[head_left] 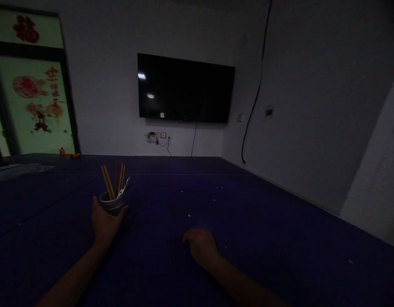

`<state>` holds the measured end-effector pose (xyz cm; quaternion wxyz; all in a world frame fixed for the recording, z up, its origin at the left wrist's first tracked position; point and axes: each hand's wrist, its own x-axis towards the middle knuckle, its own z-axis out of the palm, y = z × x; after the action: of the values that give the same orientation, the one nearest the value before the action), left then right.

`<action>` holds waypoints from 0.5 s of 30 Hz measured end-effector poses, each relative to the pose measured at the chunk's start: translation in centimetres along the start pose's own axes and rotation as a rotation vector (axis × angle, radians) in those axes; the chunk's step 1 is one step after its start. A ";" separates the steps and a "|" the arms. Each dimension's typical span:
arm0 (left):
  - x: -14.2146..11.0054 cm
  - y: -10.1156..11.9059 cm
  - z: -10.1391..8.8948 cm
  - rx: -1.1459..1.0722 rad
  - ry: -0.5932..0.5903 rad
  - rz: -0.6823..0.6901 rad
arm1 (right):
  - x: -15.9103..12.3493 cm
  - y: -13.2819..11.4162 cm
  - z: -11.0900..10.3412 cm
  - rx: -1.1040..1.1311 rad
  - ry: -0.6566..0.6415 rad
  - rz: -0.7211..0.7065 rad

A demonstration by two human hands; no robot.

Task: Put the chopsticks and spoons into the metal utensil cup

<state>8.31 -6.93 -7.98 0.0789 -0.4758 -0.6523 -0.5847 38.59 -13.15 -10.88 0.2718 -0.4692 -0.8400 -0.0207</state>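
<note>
My left hand (106, 222) is wrapped round a small dark grey cup (113, 204), thumb on its right side and fingers on its left. Out of the cup stick several wooden chopsticks (108, 182) and a metal utensil (127, 184), whose lower part is hidden inside. My right hand (201, 246) rests low over the dark blue surface (165, 273), well to the right of the cup. Its fingers curl downward, their tips out of sight, so whether anything is under them is not visible.
Small white scraps (189, 215) lie scattered beyond and to the right of my right hand. Clear plastic sheeting (21, 170) and orange items (74, 155) lie at the far left. A television (186, 89) hangs on the back wall; a black cable (253, 108) runs down the right wall.
</note>
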 end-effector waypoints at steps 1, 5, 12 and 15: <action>-0.2 0.2 -0.1 0.020 0.011 0.021 | 0.1 0.2 0.1 -0.016 0.015 0.015; -0.8 1.2 -0.2 0.050 0.115 0.162 | 0.2 0.8 0.3 -0.045 0.109 0.037; -2.6 2.7 -0.2 0.033 0.319 0.618 | 0.6 0.3 -0.5 0.023 0.478 -0.053; -4.5 3.6 0.1 -0.013 0.363 0.904 | 0.8 0.4 -0.2 -0.016 0.522 0.018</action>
<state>13.32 -9.72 -8.51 0.4344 -0.6024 -0.3523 -0.5694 38.66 -12.39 -10.43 0.4758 -0.4575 -0.7370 -0.1455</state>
